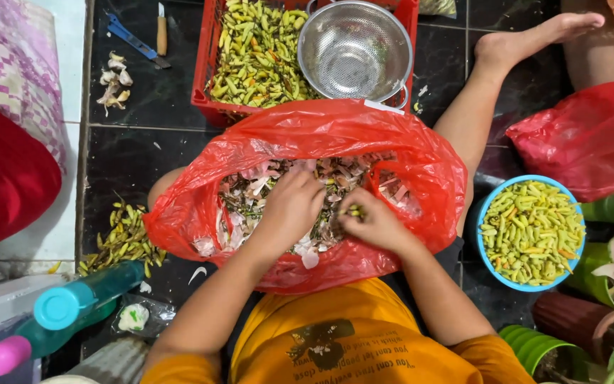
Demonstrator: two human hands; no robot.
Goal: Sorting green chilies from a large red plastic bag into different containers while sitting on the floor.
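Both my hands work over an open red plastic bag (314,131) on my lap, filled with garlic skins and chili stems (250,195). My left hand (291,206) rests curled on the scraps near the bag's middle. My right hand (372,220) pinches a small yellow-green chili (354,210) between its fingers, close to the left hand's fingertips. A red crate (207,78) of green and yellow chilies sits just beyond the bag, with a steel colander (355,48) resting on it.
A blue bowl (486,213) of chilies stands at my right. A loose chili pile (124,238) lies on the dark floor at left, garlic pieces (114,89) and a knife (161,30) farther back. Another red bag (591,139), bottles (79,302) and green pots (538,348) crowd the edges.
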